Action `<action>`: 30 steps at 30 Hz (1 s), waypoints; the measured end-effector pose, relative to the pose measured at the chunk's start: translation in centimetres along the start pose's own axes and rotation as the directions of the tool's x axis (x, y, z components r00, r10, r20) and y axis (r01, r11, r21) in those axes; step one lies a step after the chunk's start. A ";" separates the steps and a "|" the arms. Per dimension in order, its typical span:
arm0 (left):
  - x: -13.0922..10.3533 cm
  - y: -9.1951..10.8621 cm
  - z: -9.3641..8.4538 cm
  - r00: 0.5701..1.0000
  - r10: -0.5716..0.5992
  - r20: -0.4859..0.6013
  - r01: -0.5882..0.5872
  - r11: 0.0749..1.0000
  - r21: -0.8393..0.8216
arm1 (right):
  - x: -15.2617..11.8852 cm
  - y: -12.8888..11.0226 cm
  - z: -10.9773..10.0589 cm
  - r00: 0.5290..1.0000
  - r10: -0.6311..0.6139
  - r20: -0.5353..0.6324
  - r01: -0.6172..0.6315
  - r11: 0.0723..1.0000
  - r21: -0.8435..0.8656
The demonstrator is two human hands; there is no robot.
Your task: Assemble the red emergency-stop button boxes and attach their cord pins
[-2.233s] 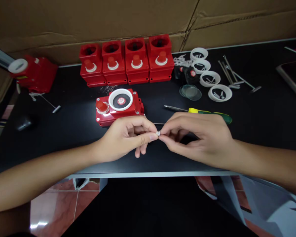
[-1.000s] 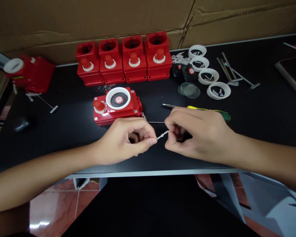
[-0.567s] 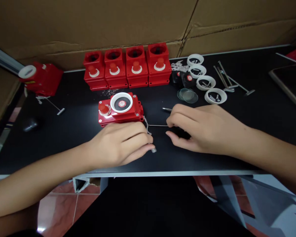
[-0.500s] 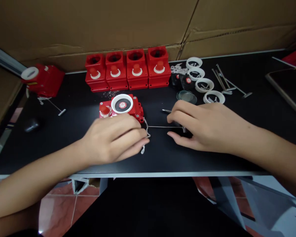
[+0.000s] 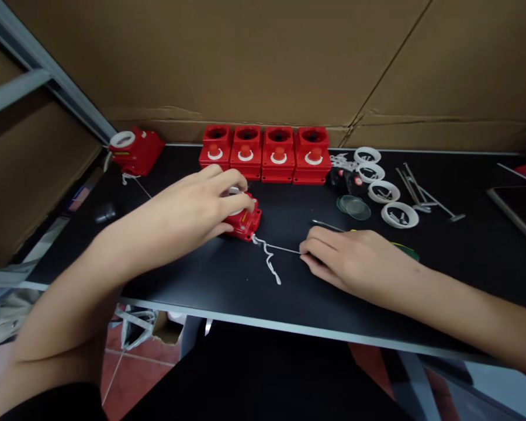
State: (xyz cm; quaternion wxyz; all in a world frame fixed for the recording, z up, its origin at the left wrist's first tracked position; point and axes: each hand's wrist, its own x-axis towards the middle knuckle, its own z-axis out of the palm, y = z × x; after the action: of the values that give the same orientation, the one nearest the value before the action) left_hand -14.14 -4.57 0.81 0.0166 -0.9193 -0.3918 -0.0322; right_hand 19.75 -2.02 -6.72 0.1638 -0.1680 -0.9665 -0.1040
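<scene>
My left hand (image 5: 206, 202) is closed over a red box (image 5: 248, 225), its fingers across the top and near side. Part of the box's white ring (image 5: 234, 190) shows between the fingers. From the box's right corner a knotted white cord (image 5: 269, 260) trails onto the table. A thin metal rod (image 5: 283, 249) runs from the cord to my right hand (image 5: 337, 257), which pinches it between thumb and fingers; the rod's far end is hidden in the hand. Behind the right hand lies a screwdriver (image 5: 326, 224), its yellow and green handle partly covered.
Several red boxes (image 5: 278, 155) stand in a row by the cardboard wall (image 5: 263, 64). Another red box (image 5: 138, 153) sits at left. Glass discs (image 5: 354, 207), white rings (image 5: 400, 215) with small metal parts, and T-headed rods (image 5: 438, 204) lie right. A black object (image 5: 105, 212) lies left.
My left hand has gone from the cord onto the red box. My right hand has closed on the rod, whose T-shaped end showed before. The view has shifted, with objects lower in frame.
</scene>
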 end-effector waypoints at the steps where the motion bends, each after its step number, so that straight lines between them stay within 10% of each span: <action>1: -0.4 -0.5 -0.4 1.000 -0.012 0.013 0.013 0.999 -0.035 | 0.9 -0.4 0.1 0.997 0.030 0.077 -0.033 0.999 0.027; 4: -1.3 -2.1 -1.0 0.998 -0.046 0.035 0.049 0.994 -0.101 | 4.6 -1.5 -0.1 0.857 0.157 0.490 -0.213 0.975 0.061; 7: -1.4 -4.0 -1.2 0.992 -0.118 0.048 0.123 0.987 -0.105 | 9.0 -1.9 -0.2 0.798 0.155 0.583 -0.237 0.969 0.067; 15: -1.7 -9.1 -0.5 0.946 -0.320 -0.052 0.317 0.946 -0.061 | 16.6 -2.3 2.8 0.824 0.133 0.550 -0.235 0.965 0.118; 19: -3.7 -10.9 0.0 0.830 -0.518 -0.207 0.534 0.845 0.028 | 18.5 -2.6 4.2 0.842 0.145 0.520 -0.254 0.957 0.144; 30: -4.7 -15.0 -0.8 0.744 -0.665 0.065 0.659 0.746 0.098 | 24.3 -4.2 5.9 0.862 0.230 0.452 -0.326 0.934 0.146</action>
State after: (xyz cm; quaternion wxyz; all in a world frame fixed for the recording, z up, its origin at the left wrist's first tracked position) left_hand -28.25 2.33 1.36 0.0170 -0.7199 -0.6936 0.0217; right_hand -5.04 2.67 -4.21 -0.0213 -0.3060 -0.9495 0.0662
